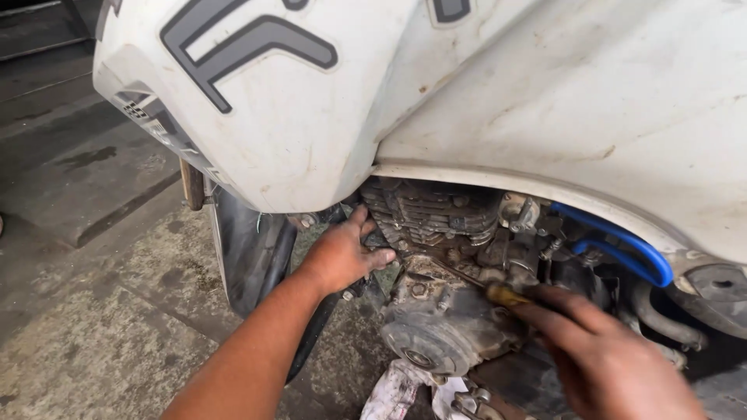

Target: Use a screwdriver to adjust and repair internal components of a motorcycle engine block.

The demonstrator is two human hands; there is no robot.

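Observation:
A motorcycle with white body panels (pixel 327 101) fills the upper view, its dirty engine (pixel 436 225) exposed below. My left hand (pixel 346 253) reaches under the panel and rests against the front of the finned cylinder, fingers partly curled; what it grips is hidden. My right hand (pixel 607 350), blurred, is closed on a yellow-handled tool (pixel 506 294) whose thin shaft points toward the engine's middle, above the round grey crankcase cover (pixel 436 334).
Blue hoses (pixel 622 241) curve along the engine's right side. The black front mudguard and tyre (pixel 253 249) stand left of the engine. A stained white rag (pixel 397 393) lies on the cracked concrete floor (pixel 101 311) below.

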